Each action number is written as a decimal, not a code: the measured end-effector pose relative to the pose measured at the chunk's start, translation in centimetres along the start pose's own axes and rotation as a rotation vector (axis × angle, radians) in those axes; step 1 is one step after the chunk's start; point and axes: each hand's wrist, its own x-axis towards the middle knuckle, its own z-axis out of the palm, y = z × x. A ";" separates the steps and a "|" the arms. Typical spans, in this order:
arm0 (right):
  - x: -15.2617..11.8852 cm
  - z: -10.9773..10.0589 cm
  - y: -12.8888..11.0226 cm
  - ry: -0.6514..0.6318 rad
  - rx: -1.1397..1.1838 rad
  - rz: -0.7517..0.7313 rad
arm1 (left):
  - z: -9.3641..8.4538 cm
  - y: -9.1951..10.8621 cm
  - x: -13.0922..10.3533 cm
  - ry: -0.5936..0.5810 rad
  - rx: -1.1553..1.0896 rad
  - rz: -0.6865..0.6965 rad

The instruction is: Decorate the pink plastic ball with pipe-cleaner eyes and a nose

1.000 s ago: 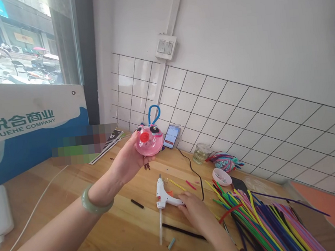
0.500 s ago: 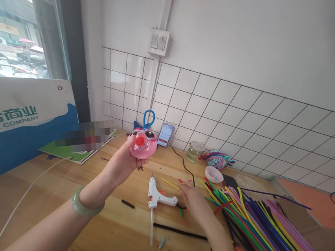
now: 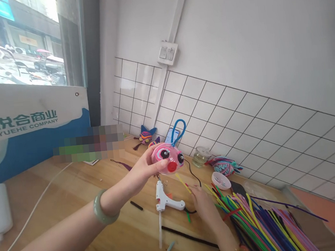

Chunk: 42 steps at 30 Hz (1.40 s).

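Observation:
My left hand (image 3: 147, 165) is closed around a pink ball ornament (image 3: 167, 169) and holds it above the table. The ornament has black eyes, a red nose and a blue pipe cleaner loop (image 3: 182, 127) on top. My right hand (image 3: 202, 199) is low over the table, its fingers pinching one end of a short yellow pipe cleaner (image 3: 182, 181). A white hot glue gun (image 3: 161, 197) with a clear glue stick lies between my hands. Close to my right forearm is a bundle of colourful pipe cleaners (image 3: 265, 218).
Along the wall stand a phone (image 3: 172, 135), a glass jar (image 3: 201, 156), a striped woolly craft piece (image 3: 226, 165) and a small decorated figure (image 3: 145, 136). A pink bowl (image 3: 221, 180) sits near the bundle. A black pipe cleaner (image 3: 190, 235) lies in front; a white cable (image 3: 41, 202) crosses the left.
My left hand has turned the ornament, so its eyes and nose now face differently. The yellow pipe cleaner has changed angle with my right fingers. The camera view has shifted left.

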 end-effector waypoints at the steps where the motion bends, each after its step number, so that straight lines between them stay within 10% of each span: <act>1: 0.1 -0.2 0.3 0.047 0.042 -0.006 | 0.2 0.1 -0.1 -0.001 0.013 0.011; 17: -3.4 -9.1 -4.6 0.717 0.349 -0.307 | 0.3 -1.8 -0.3 -0.027 -0.014 0.003; 29: -5.4 -11.2 -6.9 0.556 0.182 -0.579 | 1.4 -3.4 -1.1 -0.224 0.019 0.032; 42: -5.2 -10.7 -6.5 0.457 0.169 -0.621 | 1.4 -4.0 -1.2 -0.160 -0.085 -0.043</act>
